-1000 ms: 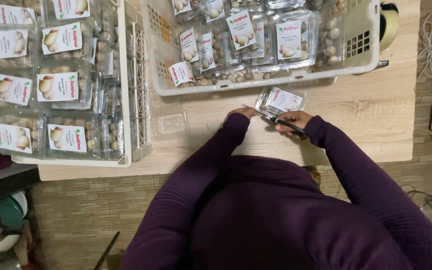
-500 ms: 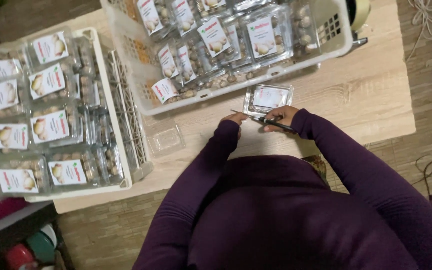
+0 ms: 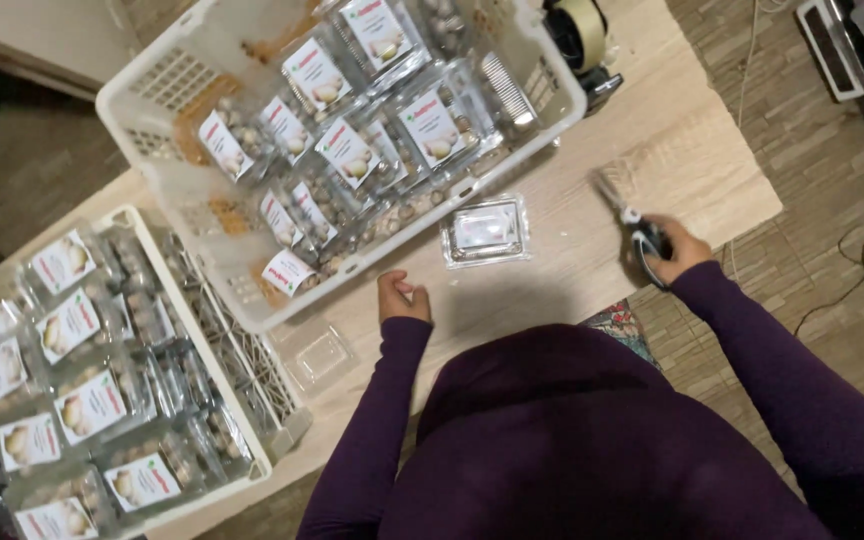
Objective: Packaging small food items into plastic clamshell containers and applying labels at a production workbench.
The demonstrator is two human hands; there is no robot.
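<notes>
A pale wood-grain table (image 3: 692,165) stands on a tan, brick-patterned floor (image 3: 752,290), with cables (image 3: 857,265) trailing at the right. The right hand (image 3: 674,250) grips scissors (image 3: 632,222) by the dark handles, fingers curled tight through them, blades pointing far and left — out near the table's right edge. The left hand (image 3: 402,297) rests on the table near its front edge, fingers loosely curled, holding nothing. Between the hands, a little farther off, lies a clear lidded pack (image 3: 486,230). Behind it sits a white crate (image 3: 202,75) of labelled packs; another crate (image 3: 252,465) stands at the left. A tape dispenser (image 3: 582,35) sits at the far edge.
</notes>
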